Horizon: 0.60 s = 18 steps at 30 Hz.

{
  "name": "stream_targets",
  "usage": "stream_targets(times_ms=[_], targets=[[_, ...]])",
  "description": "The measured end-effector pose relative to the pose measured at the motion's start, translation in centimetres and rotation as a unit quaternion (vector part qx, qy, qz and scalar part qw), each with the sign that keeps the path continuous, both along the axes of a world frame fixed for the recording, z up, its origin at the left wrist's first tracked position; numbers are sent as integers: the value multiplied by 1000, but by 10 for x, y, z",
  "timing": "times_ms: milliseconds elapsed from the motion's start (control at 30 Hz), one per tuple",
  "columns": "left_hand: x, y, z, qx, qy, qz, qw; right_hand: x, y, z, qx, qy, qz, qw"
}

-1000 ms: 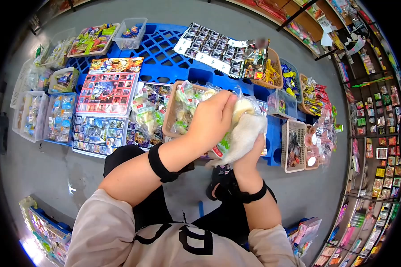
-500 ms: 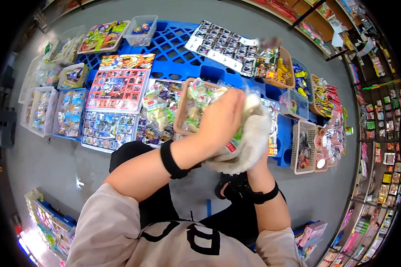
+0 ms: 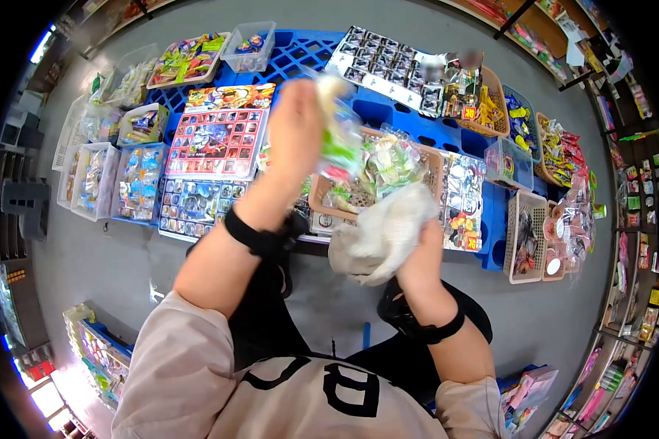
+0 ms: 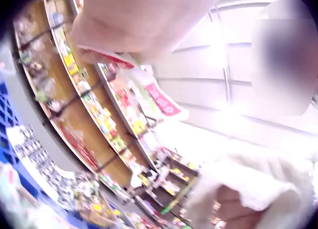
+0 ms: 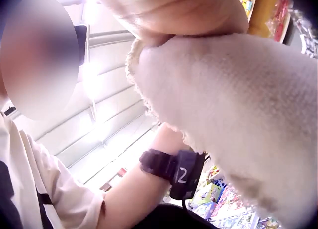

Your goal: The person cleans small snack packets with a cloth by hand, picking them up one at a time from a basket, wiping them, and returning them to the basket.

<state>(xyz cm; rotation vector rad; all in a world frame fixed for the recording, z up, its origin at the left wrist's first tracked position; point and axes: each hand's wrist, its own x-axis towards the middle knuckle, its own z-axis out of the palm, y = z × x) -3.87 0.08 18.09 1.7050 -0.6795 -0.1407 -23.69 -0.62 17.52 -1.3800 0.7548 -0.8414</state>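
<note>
My left hand [image 3: 295, 132] grips a clear plastic packet [image 3: 339, 146] with pale contents, green print and a red label. It is raised over the left side of a tan basket [image 3: 438, 179] holding several similar packets [image 3: 394, 157]. A pink-red label [image 4: 164, 101] on the gripped packet hangs below the fingers in the left wrist view. A greyish-white cloth [image 3: 384, 230] hangs bunched in front of the basket, held by my right hand [image 3: 422, 256]. Up close, the right wrist view has the thumb or a finger pressed on the fuzzy cloth [image 5: 233, 105], which has a frayed edge.
A blue pallet [image 3: 300, 55] bears the goods. Left of the basket lie picture-card sheets [image 3: 216, 139] and clear bins [image 3: 95, 179]. A sheet of black packets [image 3: 388, 66] lies behind; a beige basket [image 3: 526, 238] stands right. Shelves [image 3: 630, 241] line the right side.
The hands were together with cloth and packet between them. Now the left hand has drawn away up and left with the packet, while the cloth stays in the right. The head view has turned left.
</note>
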Motion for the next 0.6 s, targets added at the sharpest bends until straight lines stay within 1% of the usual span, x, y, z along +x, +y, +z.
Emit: stream_targets(times_ms=[33,100,133,167,200,233,267,300,333,367,400,433,467,500,533,567,600], targets=[[23,2,-8,22,7,14,1000,-7,-6,8,9,17,-20,1000],[55,13,-29,120,-77,-28,989,-30,-27,10,-46,56,-16,997],[64,19,-46,212,-103,-49,971,-40,-39,15,-80,56,-30,995],[73,24,-67,301,-131,-70,942,-47,-51,22,-114,54,-44,991],[85,28,-97,328,-128,-115,929,-55,-61,27,16,-92,-67,993],[92,33,-128,355,-124,-161,912,-62,-67,34,144,-233,-89,958],[94,35,-152,397,-137,-186,888,-67,-70,47,145,-234,-92,957],[95,39,-175,439,-148,-210,861,-73,-70,62,154,-190,-135,960],[100,43,-203,440,-150,-217,858,-80,-70,68,162,-144,-182,959],[108,43,-230,492,-149,-247,821,-87,-77,64,160,-145,-188,958],[108,42,-244,544,-146,-276,779,-96,-87,58,147,-171,-204,953],[101,38,-245,543,-147,-282,777,-105,-96,52,134,-197,-222,946],[94,34,-245,573,-136,-221,778,-111,-103,47,136,-215,-249,935],[86,28,-244,597,-125,-159,776,-115,-108,43,133,-217,-256,933],[70,22,-230,540,-129,-78,828,-119,-112,39,121,-219,-270,930],[56,14,-221,542,-131,-85,826,-123,-115,36,112,-220,-284,926],[45,7,-214,440,-232,-75,864,-123,-116,41,114,-219,-294,923]])
